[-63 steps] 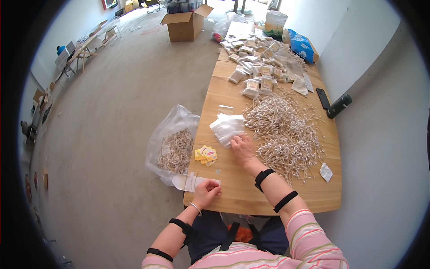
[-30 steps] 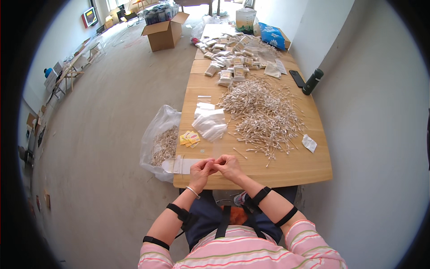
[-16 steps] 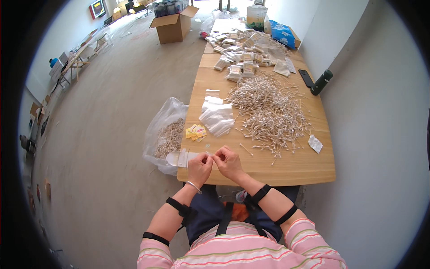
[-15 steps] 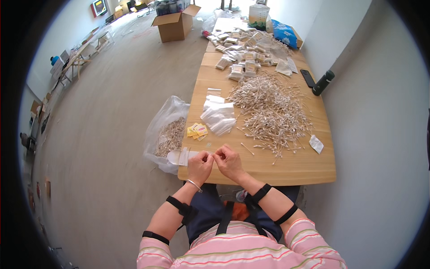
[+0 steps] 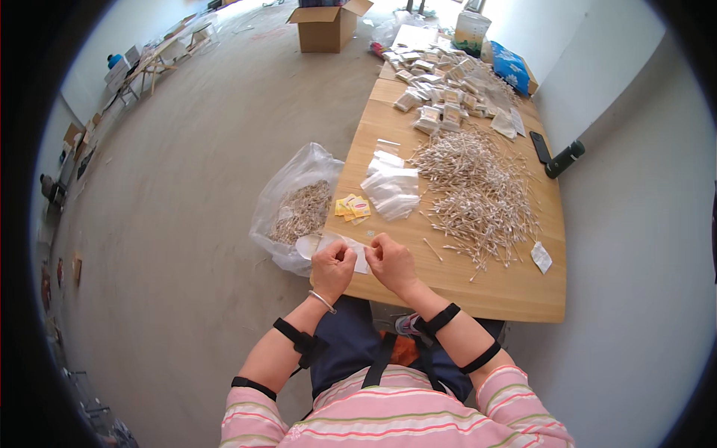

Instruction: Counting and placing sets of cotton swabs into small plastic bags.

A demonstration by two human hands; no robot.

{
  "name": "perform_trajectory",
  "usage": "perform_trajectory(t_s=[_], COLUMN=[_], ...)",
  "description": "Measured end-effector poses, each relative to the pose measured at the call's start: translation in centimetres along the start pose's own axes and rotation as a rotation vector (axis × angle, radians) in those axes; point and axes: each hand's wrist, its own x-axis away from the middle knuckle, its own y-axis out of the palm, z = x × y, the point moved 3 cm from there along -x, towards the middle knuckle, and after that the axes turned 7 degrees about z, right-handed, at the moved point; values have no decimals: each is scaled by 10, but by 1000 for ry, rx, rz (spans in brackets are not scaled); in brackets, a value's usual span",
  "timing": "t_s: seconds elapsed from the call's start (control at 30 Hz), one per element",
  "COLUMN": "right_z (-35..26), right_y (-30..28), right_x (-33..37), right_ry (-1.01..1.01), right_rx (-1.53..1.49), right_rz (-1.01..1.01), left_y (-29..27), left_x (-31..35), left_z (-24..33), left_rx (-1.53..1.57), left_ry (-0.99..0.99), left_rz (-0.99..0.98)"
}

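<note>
My left hand (image 5: 333,267) is closed, thumb pressed against the curled fingers, at the table's near left corner. Just right of it, my right hand (image 5: 390,261) is closed in a pinch, with a small gap between the two. A whitish, see-through plastic piece (image 5: 359,259), perhaps a small bag, shows in that gap and behind the left hand. Whether the fingers grip it cannot be made out. A white rounded piece (image 5: 305,246) sticks out past the table edge beside my left hand. Yellow printed cards (image 5: 352,207) and clear plastic bags (image 5: 392,193) lie beyond the hands.
A large heap of cotton swabs (image 5: 478,194) covers the right middle of the wooden table (image 5: 448,287). Filled packs (image 5: 441,93) pile up behind it. A phone (image 5: 539,147) and dark bottle (image 5: 565,159) stand along the wall side. A plastic sack of swabs (image 5: 299,213) sits left.
My hands, nearly touching before, have moved slightly apart. More of the whitish plastic shows between them. The whole view has shifted, with the table now further right.
</note>
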Motion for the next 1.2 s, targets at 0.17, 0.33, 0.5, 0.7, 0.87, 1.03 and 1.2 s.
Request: perform_trajectory(t_s=[0.17,0.33,0.5,0.7,0.87,1.03,1.2], right_z=[-3,-35,-30,-46,-69,-47,-44], right_y=[16,26,43,69,95,130,161], right_x=[-10,-21,-21,-20,-23,-46,-48], right_ry=[68,-318,-563,-712,-864,-706,-793], right_rx=[-220,-74,139,185,91,146,168], right_rz=[-24,125,31,-56,-200,-265,-264], left_y=[-10,-16,-23,-45,-61,-84,-88], left_x=[2,4,1,-5,-5,-17,-28], left_z=[-3,-31,-39,-67,-94,-108,-133], left_rx=[19,-54,125,277,144,503,579], left_ry=[12,-107,-355,-504,-603,-611,-787], left_rz=[24,46,44,197,111,202,305])
